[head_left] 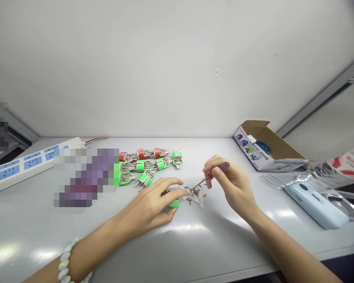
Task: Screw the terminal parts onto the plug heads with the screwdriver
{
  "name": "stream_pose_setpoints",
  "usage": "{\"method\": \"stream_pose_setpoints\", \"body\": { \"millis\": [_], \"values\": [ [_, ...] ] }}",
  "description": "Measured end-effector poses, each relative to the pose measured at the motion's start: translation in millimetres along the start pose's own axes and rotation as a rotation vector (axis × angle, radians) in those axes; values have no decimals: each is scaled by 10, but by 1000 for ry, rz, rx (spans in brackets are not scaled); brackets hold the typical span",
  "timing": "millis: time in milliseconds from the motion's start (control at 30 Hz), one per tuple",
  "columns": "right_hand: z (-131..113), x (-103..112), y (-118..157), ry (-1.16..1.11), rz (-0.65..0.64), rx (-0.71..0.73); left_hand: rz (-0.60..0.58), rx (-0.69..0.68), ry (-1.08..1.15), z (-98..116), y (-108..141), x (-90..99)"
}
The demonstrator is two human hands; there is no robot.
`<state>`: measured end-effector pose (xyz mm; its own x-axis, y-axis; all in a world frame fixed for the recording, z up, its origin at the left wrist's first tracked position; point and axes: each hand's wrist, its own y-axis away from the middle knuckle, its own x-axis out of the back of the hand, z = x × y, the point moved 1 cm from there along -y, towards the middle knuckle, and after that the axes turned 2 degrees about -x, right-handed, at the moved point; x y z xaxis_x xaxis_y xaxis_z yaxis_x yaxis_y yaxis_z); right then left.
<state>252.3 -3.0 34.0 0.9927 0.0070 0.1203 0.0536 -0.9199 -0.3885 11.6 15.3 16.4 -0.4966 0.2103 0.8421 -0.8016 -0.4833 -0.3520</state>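
Right fingers (209,169) pinch a small screwdriver (200,183) — loose screws (190,201) lie just below them. Left fingers (168,184) curl over what seems a green plug (174,203).

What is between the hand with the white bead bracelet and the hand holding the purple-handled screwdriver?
Small white plastic pieces and tiny brass-coloured screws lie between the left hand and right hand, in the head view.

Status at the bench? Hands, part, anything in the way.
Right hand pinching slim screwdriver with dark purple handle, tip over small metal screws. Left hand over green plastic plug body. Red and green plastic plugs lie beyond, not blocking.
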Motion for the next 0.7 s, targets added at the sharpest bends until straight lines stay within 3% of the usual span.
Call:
{"method": "stream_pose_setpoints", "body": {
  "millis": [200,467,700],
  "values": [
    [-3,-3,-6,-149,-18,0,-93,-37,-16,39,-37,-13],
    [-40,42,-17,-6,123,88,-102,48,39,18,-26,-26],
    [-42,46,-30,25,132,99,129,237,-39,-204,-37,8]
  ]
}}
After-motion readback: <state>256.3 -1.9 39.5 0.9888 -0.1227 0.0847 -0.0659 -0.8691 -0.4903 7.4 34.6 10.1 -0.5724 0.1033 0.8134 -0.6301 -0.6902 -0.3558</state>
